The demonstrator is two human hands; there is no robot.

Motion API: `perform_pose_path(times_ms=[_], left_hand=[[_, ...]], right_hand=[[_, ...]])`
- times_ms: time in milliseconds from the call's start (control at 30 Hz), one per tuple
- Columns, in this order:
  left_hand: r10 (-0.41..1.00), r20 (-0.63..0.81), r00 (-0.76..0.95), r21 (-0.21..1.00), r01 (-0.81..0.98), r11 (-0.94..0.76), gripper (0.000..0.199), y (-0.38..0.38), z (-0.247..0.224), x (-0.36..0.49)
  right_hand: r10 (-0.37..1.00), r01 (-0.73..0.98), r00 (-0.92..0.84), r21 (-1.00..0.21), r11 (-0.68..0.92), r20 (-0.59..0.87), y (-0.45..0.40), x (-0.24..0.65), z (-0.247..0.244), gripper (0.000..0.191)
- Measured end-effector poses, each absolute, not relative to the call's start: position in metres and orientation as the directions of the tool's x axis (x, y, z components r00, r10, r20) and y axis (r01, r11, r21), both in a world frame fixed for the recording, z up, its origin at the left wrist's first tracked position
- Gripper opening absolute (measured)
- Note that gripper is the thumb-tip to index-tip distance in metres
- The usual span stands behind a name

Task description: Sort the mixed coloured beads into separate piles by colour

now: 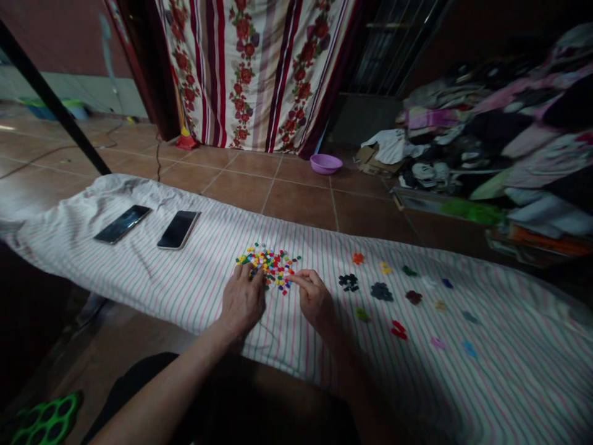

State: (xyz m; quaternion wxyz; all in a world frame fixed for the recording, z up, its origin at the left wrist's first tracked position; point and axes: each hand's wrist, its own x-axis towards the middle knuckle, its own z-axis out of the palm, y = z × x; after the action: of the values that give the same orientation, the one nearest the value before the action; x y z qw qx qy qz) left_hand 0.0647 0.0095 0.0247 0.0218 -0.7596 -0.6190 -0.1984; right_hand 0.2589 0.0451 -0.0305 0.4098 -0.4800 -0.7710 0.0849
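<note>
Nearest the camera, the person's bare forearms [171, 380] slant up from the lower edge toward the fingers. Between the fingertips of the two hands lies a loose heap of small coloured pieces [274, 261] on a striped cloth [213, 272]. The heap is wider than it is deep; its long axis runs roughly from the left fingers across to the right ones, slanting slightly toward the person at the right end. Single pieces are too small to show which way each points.

The left hand [241, 300] has its fingers bent down on the heap's near left edge; whether they grip a piece, I cannot tell. The right hand [315, 300] points thumb and forefinger at the heap's right edge, tips close together, the other fingers curled; whether a piece sits between the tips, I cannot tell.

Right of the right fingers, pieces lie grouped by colour: black pieces [348, 283] nearest, dark grey pieces [382, 291] next, red pieces [398, 330] closer to the person. Well left of the left fingers, a black phone [123, 224] and a pale-edged phone [178, 229] lie flat, long axes slanting away rightward. Far beyond the fingertips stands a purple basin [326, 164].
</note>
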Motion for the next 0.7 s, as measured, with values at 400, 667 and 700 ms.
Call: perform_pose_path(times_ms=[400,667,700], left_hand=[[0.897,0.356,0.263,0.186,0.920,-0.344,0.035,0.009,0.020,0.077],[0.900,0.313,0.305,0.225,0.897,-0.382,0.036,-0.013,0.022,0.081],[0.902,0.301,0.309,0.230,0.895,-0.383,0.036,-0.016,0.024,0.081]], right_hand=[[0.807,0.649,-0.217,-0.537,0.539,0.549,0.044,0.260,-0.031,0.044],[0.810,0.636,-0.200,-0.556,0.535,0.552,0.043,0.261,-0.031,0.044],[0.811,0.634,-0.200,-0.558,0.535,0.550,0.042,0.261,-0.031,0.044]])
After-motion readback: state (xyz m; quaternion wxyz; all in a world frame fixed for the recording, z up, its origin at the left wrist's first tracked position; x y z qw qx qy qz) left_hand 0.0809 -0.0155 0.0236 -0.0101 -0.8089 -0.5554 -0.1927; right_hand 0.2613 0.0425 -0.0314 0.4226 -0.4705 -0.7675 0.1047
